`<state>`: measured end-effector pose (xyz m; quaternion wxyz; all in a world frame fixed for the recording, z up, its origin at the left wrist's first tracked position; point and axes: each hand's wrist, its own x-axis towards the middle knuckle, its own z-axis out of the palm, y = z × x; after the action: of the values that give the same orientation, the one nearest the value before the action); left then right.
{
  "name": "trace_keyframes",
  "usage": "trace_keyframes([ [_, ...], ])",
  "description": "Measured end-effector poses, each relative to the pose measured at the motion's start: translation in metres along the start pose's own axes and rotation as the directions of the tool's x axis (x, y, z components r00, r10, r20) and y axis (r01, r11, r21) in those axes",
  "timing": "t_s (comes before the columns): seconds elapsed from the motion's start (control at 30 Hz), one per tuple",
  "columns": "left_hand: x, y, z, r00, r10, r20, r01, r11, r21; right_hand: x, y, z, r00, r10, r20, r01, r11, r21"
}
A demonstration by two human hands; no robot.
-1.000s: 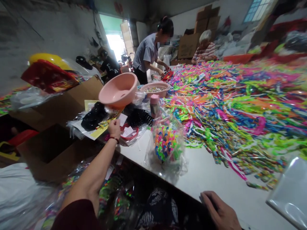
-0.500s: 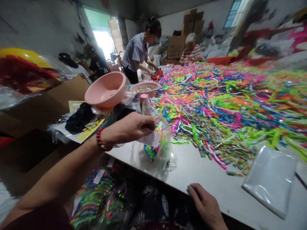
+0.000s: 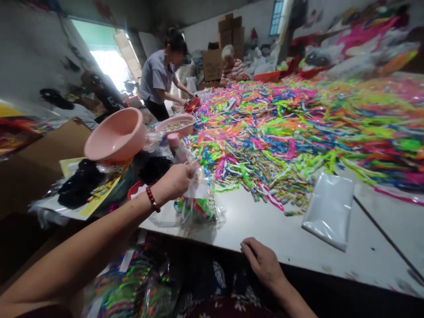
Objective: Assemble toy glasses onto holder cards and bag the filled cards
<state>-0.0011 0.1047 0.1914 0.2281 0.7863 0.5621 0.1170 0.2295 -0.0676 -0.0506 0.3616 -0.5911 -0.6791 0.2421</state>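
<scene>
My left hand [image 3: 177,182], with a red bead bracelet on the wrist, is closed in a pinch at the top of a clear plastic bag [image 3: 217,214]. Bright green, blue and multicoloured pieces fill the bag, which sits on the white table [image 3: 251,221]; a white label [image 3: 198,191] shows near the fingers. At the table's front edge rests my right hand [image 3: 261,260], holding nothing, its thumb apart from the loosely bent fingers. To its right lies a stack of clear plastic bags [image 3: 329,210]. Small patterned tubes [image 3: 281,187] are heaped beyond the hands.
A large heap of colourful strips [image 3: 265,119] covers the far table. On the left stand a tilted pink basin [image 3: 114,134], a second pink basin [image 3: 180,126] and a pink-capped bottle [image 3: 174,143]. Filled bags [image 3: 132,274] lie below the edge. Two people [image 3: 157,77] work at the back.
The view has swung right, so everything sits further left. My left hand still grips the bag, which now hangs straighter on the table. My right hand stays at the table edge.
</scene>
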Motion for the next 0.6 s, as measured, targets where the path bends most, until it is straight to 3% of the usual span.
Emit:
trace_keyframes([
  [0.17,0.011,0.006,0.002,0.982,0.129,0.14,-0.155,0.968,0.195,-0.001,-0.002,0.0,1.0,-0.01,-0.018,0.01,1.0,0.006],
  [0.37,0.047,0.002,0.016,0.996,0.058,0.072,-0.077,0.947,0.312,-0.004,-0.001,-0.001,0.999,-0.049,-0.016,0.049,0.999,-0.004],
  [0.6,0.059,-0.002,0.022,0.971,0.049,0.234,-0.12,0.947,0.297,-0.006,0.001,0.0,0.998,-0.064,-0.024,0.064,0.998,-0.005],
])
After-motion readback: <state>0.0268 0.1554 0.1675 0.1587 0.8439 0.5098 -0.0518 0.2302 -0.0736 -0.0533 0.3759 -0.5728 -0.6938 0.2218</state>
